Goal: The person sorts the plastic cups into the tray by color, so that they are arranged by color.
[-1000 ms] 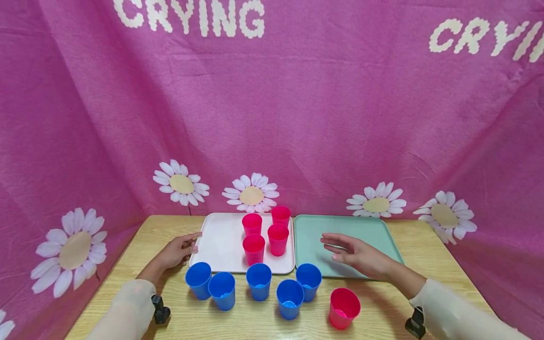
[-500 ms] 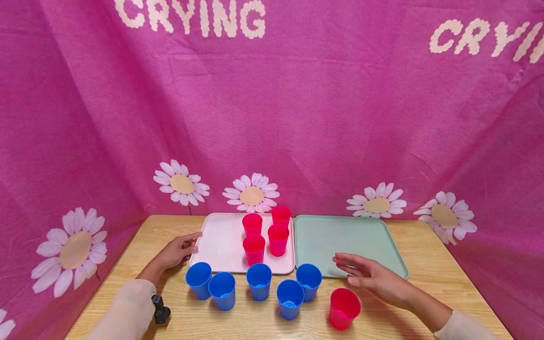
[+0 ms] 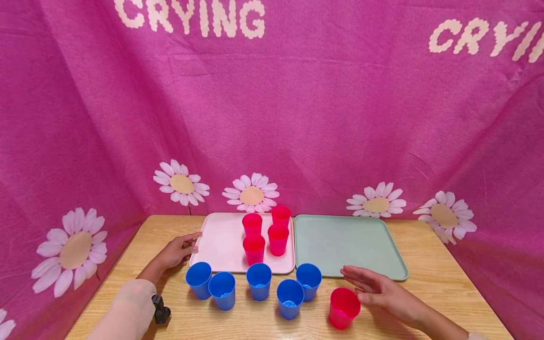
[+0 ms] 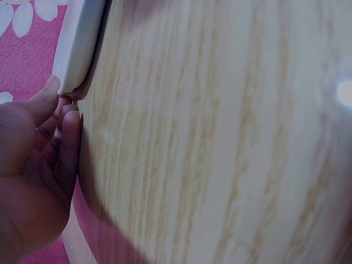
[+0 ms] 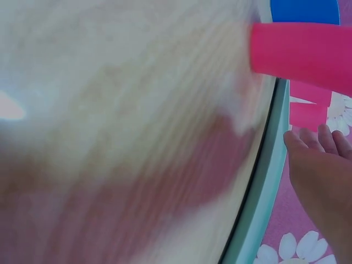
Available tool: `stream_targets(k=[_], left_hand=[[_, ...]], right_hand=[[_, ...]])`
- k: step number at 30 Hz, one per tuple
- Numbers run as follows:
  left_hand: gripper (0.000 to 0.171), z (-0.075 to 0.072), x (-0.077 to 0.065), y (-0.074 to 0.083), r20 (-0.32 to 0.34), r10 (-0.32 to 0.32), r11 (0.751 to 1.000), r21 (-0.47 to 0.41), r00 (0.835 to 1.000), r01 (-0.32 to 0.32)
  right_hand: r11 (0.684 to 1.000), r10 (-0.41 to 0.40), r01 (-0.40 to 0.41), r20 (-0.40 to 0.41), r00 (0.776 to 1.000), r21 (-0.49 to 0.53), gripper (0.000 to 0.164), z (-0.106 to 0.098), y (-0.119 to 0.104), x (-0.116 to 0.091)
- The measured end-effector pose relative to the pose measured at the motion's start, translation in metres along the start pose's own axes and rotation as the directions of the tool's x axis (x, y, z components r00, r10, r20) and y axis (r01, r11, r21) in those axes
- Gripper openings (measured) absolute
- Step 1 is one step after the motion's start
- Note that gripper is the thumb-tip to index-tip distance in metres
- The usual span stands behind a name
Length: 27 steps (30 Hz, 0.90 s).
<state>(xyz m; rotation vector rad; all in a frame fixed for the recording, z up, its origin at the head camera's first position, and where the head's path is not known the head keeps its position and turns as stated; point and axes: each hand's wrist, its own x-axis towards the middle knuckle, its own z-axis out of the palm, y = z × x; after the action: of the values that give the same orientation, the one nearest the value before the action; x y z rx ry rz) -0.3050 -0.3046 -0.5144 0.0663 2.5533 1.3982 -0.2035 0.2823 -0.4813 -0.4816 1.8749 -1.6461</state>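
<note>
Standing upright at lower right of frame, red cup (image 3: 344,309) seemed light, stiff, slightly slippery; outer wall below rim suited grip. Right hand (image 3: 384,296) hovered beside it, fingers straight, gripping nothing; left hand (image 3: 176,251) pinched edge of pale tray (image 3: 221,241).

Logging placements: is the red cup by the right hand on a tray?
Off: red cup stands on the table, nearer than the green tray.

A pale cream left sleeve (image 3: 124,306) bears a black device (image 3: 160,310).
</note>
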Motion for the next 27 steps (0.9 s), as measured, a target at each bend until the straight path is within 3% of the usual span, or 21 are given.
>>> stream_targets(k=[11,21,27], left_hand=[[0.057,-0.001,0.002,-0.003,-0.002,-0.003,1.000,0.004,1.000,0.003],[0.056,0.000,0.002,-0.003,-0.006,-0.003,1.000,-0.010,1.000,0.003],[0.057,0.000,0.003,-0.003,-0.003,-0.003,1.000,-0.018,1.000,0.003]], right_hand=[[0.980,0.119,-0.111,-0.039,0.992,0.166,0.065,0.020,0.012,-0.006],[0.981,0.183,-0.173,-0.121,0.976,0.086,0.074,0.032,0.011,-0.006],[0.980,0.196,-0.188,-0.122,0.973,0.072,0.071,0.031,0.011,-0.008]])
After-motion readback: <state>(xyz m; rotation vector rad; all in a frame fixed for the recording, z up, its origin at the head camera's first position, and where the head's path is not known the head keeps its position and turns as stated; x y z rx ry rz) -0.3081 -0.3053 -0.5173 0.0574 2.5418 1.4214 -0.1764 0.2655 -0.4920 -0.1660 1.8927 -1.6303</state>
